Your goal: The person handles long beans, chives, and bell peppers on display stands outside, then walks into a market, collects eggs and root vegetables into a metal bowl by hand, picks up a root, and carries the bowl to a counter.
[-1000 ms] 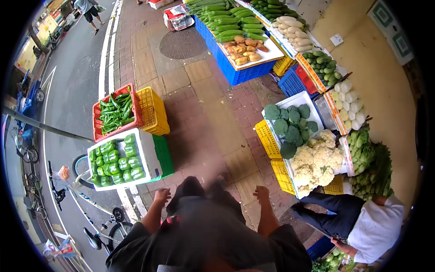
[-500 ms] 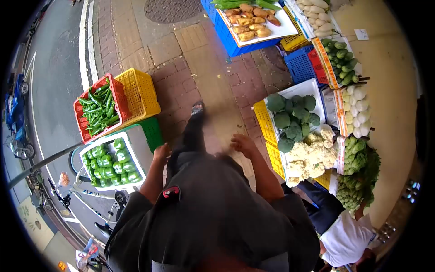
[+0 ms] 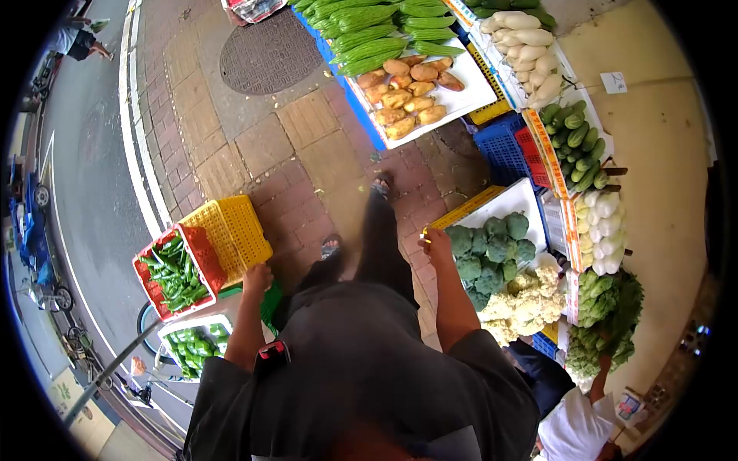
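Observation:
My left hand (image 3: 257, 278) hangs with its fingers curled, and nothing shows in it. Beside it are a yellow crate (image 3: 240, 230) and a red crate (image 3: 206, 257) of long green peppers (image 3: 177, 276). Below these lies a white tray of green bell peppers (image 3: 196, 347). My right hand (image 3: 437, 246) is closed near the broccoli (image 3: 496, 250). A small yellowish bit shows at its fingertips; I cannot make out what it is. Cauliflower (image 3: 526, 303) lies beside the broccoli.
Ahead, brown tubers (image 3: 415, 88) and ridged green gourds (image 3: 361, 38) lie on a stand. White radishes (image 3: 530, 54), cucumbers (image 3: 576, 146) and leafy greens (image 3: 607, 307) line the right. A person in a white shirt (image 3: 576, 426) reaches into the greens. A manhole cover (image 3: 269, 54) lies ahead.
I have stepped forward; the stand with tubers and gourds is closer. The other foot is now in front. My right hand has moved up beside the broccoli, and my left is nearer the yellow crate.

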Demonstrator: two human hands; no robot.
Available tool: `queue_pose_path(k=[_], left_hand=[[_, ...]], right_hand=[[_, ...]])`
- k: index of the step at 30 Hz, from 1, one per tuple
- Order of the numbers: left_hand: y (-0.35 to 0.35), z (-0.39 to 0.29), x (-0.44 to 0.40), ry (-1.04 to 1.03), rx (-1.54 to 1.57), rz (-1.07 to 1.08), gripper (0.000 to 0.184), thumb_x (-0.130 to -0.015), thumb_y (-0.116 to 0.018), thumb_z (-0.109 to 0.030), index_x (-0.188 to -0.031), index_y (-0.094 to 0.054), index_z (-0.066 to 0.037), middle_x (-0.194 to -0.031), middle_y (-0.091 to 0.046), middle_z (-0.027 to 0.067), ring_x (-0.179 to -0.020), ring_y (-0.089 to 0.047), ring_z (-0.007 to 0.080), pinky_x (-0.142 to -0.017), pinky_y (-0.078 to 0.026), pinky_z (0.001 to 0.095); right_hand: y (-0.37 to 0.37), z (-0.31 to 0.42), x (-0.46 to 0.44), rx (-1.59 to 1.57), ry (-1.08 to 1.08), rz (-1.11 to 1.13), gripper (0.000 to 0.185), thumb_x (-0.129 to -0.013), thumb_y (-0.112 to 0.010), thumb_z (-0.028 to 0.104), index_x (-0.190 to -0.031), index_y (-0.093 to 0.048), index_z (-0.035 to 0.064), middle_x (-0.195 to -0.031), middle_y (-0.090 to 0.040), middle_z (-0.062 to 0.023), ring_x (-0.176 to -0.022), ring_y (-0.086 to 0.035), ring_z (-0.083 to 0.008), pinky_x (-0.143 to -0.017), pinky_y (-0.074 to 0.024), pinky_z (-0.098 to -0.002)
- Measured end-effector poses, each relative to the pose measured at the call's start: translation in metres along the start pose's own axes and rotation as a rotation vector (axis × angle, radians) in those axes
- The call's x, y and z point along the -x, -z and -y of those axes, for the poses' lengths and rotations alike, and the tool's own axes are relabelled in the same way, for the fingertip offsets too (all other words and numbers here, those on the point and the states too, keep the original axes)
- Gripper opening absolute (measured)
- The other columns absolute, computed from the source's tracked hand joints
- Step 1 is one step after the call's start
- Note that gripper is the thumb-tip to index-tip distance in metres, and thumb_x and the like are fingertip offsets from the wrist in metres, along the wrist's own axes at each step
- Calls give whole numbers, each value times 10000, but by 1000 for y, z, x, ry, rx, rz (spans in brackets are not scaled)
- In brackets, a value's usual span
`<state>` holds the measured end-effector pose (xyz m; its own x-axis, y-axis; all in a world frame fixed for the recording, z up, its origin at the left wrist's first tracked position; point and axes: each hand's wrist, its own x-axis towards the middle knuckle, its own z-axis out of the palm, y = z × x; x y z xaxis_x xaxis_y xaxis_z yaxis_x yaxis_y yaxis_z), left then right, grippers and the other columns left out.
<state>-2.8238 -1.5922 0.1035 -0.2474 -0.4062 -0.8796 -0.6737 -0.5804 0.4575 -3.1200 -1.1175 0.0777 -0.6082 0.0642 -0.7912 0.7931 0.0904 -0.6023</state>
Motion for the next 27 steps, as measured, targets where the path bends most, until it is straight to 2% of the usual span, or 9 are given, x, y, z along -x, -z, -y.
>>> queue_pose_path(k=[5,7,9,11,13,15,19,23,27], left_hand=[[-30,7,4,150,-82,-142,270,-921,-597,-325,-892,-590,-57,-728,-563,61,-586,-569,169,-452,-417,270],[-65,-13,34,104,-113,-215,315,-910,-606,-343,-960,-624,-33,-731,-599,67,-643,-592,172,-517,-451,292],[-71,-7,38,169,-321,-205,394,-908,-606,-350,-1104,-622,-8,-857,-659,103,-689,-619,197,-582,-472,304],[-84,-9,30,220,-310,-201,450,-909,-606,-348,-1190,-585,2,-954,-667,127,-739,-634,216,-620,-480,316],[-105,-25,56,308,-263,-220,491,-910,-604,-349,-1244,-554,8,-1029,-662,140,-793,-643,231,-651,-487,331],[-160,-92,78,379,-180,-254,511,-913,-601,-352,-1267,-528,9,-1082,-645,142,-852,-646,241,-674,-496,349],[-180,-99,65,409,-35,-298,493,-918,-602,-347,-1272,-525,-14,-1102,-627,127,-922,-631,230,-695,-501,353],[-212,-130,58,427,-96,-305,459,-928,-586,-343,-1253,-540,-21,-1061,-643,112,-892,-642,216,-673,-485,332],[-225,-150,51,413,-128,-310,476,-923,-587,-350,-1258,-539,-14,-1062,-655,118,-896,-649,217,-677,-475,332]], right_hand=[[-73,151,-147,-43,40,95,463,-912,-636,396,-1234,-536,78,-1125,-586,-111,-783,-651,-203,-545,-446,-271],[-95,219,-215,-52,40,119,505,-917,-631,418,-1285,-508,96,-1218,-558,-117,-845,-645,-202,-578,-449,-276],[-116,270,-291,-173,-8,95,513,-922,-635,410,-1300,-489,95,-1156,-560,-109,-837,-650,-212,-538,-431,-281],[-140,325,-346,-272,7,94,430,-910,-660,337,-1222,-509,82,-951,-522,-56,-711,-627,-203,-462,-369,-270],[-161,368,-381,-255,-36,4,481,-880,-700,354,-1206,-495,66,-929,-516,-60,-685,-612,-222,-465,-371,-296],[-173,392,-428,-209,-174,-45,533,-895,-692,377,-1271,-466,75,-1074,-497,-100,-622,-544,-232,-502,-382,-360],[-195,409,-460,-9,-250,-203,682,-813,-737,510,-1266,-497,60,-1133,-525,-108,-685,-553,-279,-717,-470,-507],[-194,394,-507,300,-31,-184,736,-805,-757,437,-1267,-503,-76,-1153,-585,-163,-892,-601,-282,-614,-548,-391],[-189,384,-503,-68,-66,-221,600,-793,-771,364,-1174,-538,-37,-1114,-587,-157,-844,-614,-268,-613,-543,-388]])
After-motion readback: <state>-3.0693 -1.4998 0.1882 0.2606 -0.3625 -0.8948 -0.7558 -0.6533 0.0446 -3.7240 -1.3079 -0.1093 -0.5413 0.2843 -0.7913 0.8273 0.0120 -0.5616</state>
